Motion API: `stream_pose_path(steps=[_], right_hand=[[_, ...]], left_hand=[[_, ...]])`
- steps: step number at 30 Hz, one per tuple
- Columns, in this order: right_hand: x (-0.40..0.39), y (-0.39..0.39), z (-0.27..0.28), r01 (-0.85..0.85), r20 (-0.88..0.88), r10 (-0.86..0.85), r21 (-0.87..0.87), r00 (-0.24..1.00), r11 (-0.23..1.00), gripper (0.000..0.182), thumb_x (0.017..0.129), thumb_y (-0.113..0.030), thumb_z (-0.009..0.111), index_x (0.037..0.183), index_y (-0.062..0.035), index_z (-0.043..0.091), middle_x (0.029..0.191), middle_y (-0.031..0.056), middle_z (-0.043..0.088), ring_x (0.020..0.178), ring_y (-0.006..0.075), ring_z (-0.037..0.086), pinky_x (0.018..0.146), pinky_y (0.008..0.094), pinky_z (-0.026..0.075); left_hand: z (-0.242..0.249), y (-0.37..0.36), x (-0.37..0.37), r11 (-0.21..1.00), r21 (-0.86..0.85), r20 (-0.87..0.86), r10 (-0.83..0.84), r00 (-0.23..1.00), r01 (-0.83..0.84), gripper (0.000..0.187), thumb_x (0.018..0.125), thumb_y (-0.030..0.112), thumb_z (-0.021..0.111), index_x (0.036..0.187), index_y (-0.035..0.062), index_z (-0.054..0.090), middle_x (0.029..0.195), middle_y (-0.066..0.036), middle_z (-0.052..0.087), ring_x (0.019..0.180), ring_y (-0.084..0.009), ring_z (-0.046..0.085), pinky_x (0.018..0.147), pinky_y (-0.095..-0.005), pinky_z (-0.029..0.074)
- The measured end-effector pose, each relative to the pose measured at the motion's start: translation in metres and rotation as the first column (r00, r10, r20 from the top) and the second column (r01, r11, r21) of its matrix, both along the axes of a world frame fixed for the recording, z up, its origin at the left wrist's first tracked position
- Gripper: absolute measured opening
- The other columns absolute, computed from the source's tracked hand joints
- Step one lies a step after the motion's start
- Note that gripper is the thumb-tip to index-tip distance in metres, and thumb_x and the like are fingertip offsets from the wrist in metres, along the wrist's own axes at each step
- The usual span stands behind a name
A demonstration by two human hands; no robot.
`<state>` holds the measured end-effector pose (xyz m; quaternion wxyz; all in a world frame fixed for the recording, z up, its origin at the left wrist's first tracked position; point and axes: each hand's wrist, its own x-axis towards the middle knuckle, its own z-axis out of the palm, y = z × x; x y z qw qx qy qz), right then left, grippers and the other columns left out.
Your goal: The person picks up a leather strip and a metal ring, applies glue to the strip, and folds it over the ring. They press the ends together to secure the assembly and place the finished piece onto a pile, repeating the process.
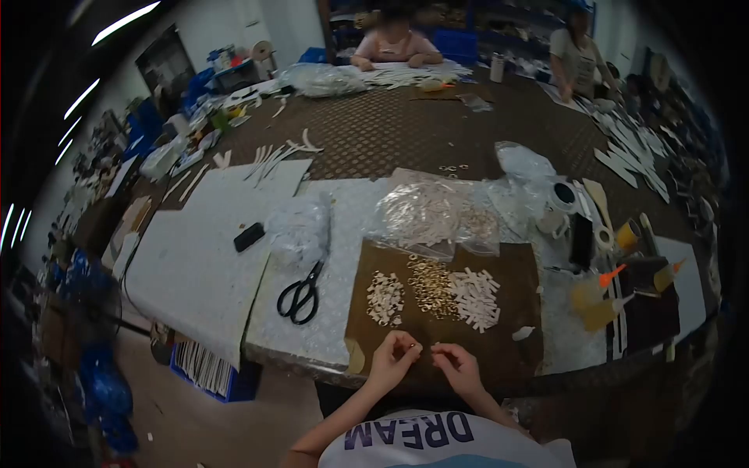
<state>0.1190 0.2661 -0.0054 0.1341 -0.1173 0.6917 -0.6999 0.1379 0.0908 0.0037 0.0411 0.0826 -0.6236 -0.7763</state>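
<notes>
My left hand (394, 360) is closed in a pinch above the front of a brown mat (511, 273), with a small gold-coloured piece at the fingertips. Close beside it, my right hand (459, 365) also pinches; something tiny and pale may be at its fingertips, too small to name. Just beyond both hands lie three piles: small whitish pieces (385, 299) at left, gold-coloured ring-like pieces (431, 288) in the middle and short white strips (474, 299) at right. A single pale scrap (523, 333) rests on the mat to the right.
Black-handled scissors (299, 300) and a plastic bag (300, 226) lie left of the mat. Behind it sits a clear bag of pale pieces (417, 209). Glue bottles (589, 292) and a dark phone (580, 240) are at right. Two people work across the table.
</notes>
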Motion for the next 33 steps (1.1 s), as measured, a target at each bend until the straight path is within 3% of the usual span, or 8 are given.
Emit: stream_pose_path(steps=[4,7,11,13,23,28,31,33], right_hand=[[-0.002,0.015,0.015,-0.002,-0.016,0.003,0.035,1.000,0.999,0.019,0.084,-0.007,0.065,0.101,-0.0007,0.062,0.096,0.0060,0.062,0.085,0.0104,0.060,0.073,0.0242,0.049],[-0.009,0.034,0.017,-0.018,-0.065,0.020,0.037,0.998,0.999,0.018,0.084,-0.009,0.067,0.099,-0.0013,0.063,0.095,0.0053,0.063,0.085,0.0104,0.060,0.073,0.0241,0.049],[-0.012,0.047,0.007,-0.033,-0.098,0.031,-0.019,0.995,0.999,0.017,0.083,-0.013,0.067,0.097,-0.0026,0.064,0.089,0.0065,0.065,0.081,0.0124,0.061,0.072,0.0265,0.049],[-0.014,0.051,0.006,-0.036,-0.109,0.037,0.015,0.993,0.999,0.017,0.084,-0.015,0.067,0.095,-0.0025,0.064,0.088,0.0063,0.065,0.080,0.0131,0.062,0.072,0.0265,0.049],[-0.020,0.052,0.005,-0.049,-0.248,0.071,0.095,0.966,0.994,0.015,0.085,-0.016,0.064,0.092,-0.0020,0.063,0.085,0.0064,0.065,0.079,0.0117,0.061,0.070,0.0246,0.047],[-0.015,0.039,-0.004,-0.098,-0.007,0.097,-0.127,0.995,0.987,0.013,0.087,-0.014,0.062,0.085,-0.0030,0.056,0.078,0.0015,0.058,0.073,0.0067,0.052,0.065,0.0233,0.043],[-0.012,0.026,-0.013,-0.050,0.009,0.053,-0.204,0.999,0.978,0.014,0.087,-0.013,0.062,0.082,-0.0034,0.053,0.076,0.0003,0.054,0.071,0.0058,0.049,0.062,0.0230,0.041],[-0.010,0.019,-0.021,-0.026,0.006,0.028,-0.192,1.000,0.981,0.014,0.087,-0.013,0.061,0.081,-0.0038,0.052,0.077,-0.0004,0.053,0.071,0.0053,0.048,0.062,0.0222,0.040]], left_hand=[[0.004,0.015,0.000,0.979,-0.183,-0.007,-0.090,0.996,0.087,0.014,0.083,0.003,0.066,0.096,0.0004,0.064,0.082,-0.001,0.062,0.073,-0.0064,0.056,0.068,-0.0194,0.046],[0.017,0.029,-0.004,0.970,-0.211,0.088,-0.103,0.991,0.120,0.010,0.083,0.000,0.065,0.092,-0.0007,0.066,0.084,-0.003,0.062,0.073,-0.0074,0.057,0.068,-0.0203,0.047],[0.012,0.038,-0.013,0.968,-0.134,0.099,-0.199,0.975,0.211,0.014,0.082,-0.003,0.064,0.096,-0.0031,0.066,0.081,-0.005,0.065,0.072,-0.0094,0.060,0.067,-0.0212,0.048],[0.023,0.044,-0.015,0.966,-0.107,0.177,-0.214,0.961,0.235,0.015,0.082,-0.004,0.064,0.096,-0.0027,0.067,0.082,-0.005,0.066,0.072,-0.0090,0.060,0.067,-0.0209,0.048],[0.025,0.044,-0.024,0.944,-0.107,0.176,-0.290,0.941,0.311,0.015,0.084,-0.001,0.063,0.098,-0.0024,0.067,0.082,-0.005,0.065,0.072,-0.0086,0.059,0.067,-0.0206,0.048],[0.031,0.038,-0.024,0.946,0.057,0.248,-0.323,0.913,0.319,0.014,0.085,0.001,0.061,0.097,-0.0023,0.068,0.083,-0.005,0.065,0.073,-0.0086,0.058,0.068,-0.0210,0.047],[0.028,0.036,-0.019,0.952,-0.003,0.258,-0.294,0.920,0.305,0.013,0.085,0.003,0.062,0.096,-0.0022,0.067,0.085,-0.004,0.065,0.073,-0.0083,0.058,0.068,-0.0210,0.047],[0.024,0.038,-0.014,0.941,-0.252,0.066,-0.215,0.974,0.225,0.014,0.087,0.005,0.061,0.096,-0.0030,0.067,0.081,-0.004,0.064,0.071,-0.0080,0.057,0.066,-0.0208,0.046]])
